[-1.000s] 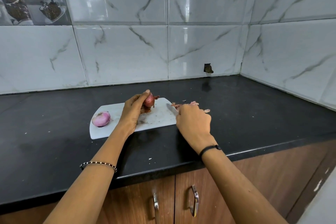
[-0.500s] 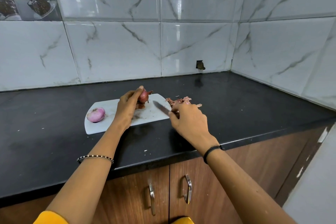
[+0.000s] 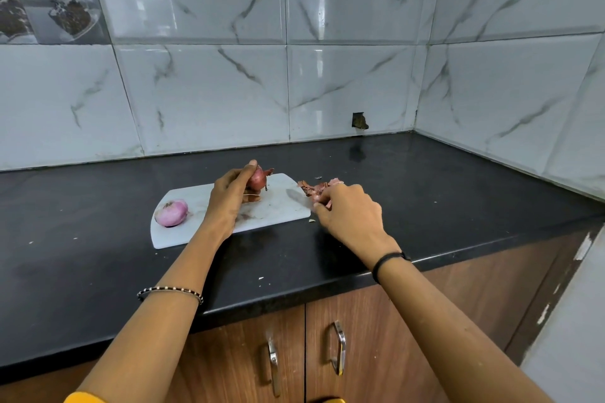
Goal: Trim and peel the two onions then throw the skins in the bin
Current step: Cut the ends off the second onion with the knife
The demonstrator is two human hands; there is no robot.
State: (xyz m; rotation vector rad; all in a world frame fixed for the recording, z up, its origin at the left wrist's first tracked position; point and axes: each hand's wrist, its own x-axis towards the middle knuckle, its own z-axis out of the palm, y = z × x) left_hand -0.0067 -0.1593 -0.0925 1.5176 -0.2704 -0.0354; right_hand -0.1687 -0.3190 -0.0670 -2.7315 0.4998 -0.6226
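Note:
A white cutting board [image 3: 278, 213] lies on the black counter. A peeled pale-purple onion [image 3: 171, 213] sits at its left end. My left hand [image 3: 229, 199] grips an unpeeled red-brown onion [image 3: 258, 178] upright near the board's far edge. My right hand [image 3: 352, 216], just off the board's right end, holds a knife; its blade [image 3: 296, 198] points left over the board, and the handle is hidden in the fist. A pile of reddish onion skins [image 3: 319, 188] lies on the counter right behind that hand. No bin is in view.
The black counter [image 3: 442, 193] runs right into a tiled corner. Small skin scraps [image 3: 311, 221] dot it near the board. Wooden cabinet doors with metal handles [image 3: 339, 348] are below the front edge.
My right hand has drawn back a little to the right, so the knife blade has moved further from the held onion. My left hand keeps hold of the unpeeled onion.

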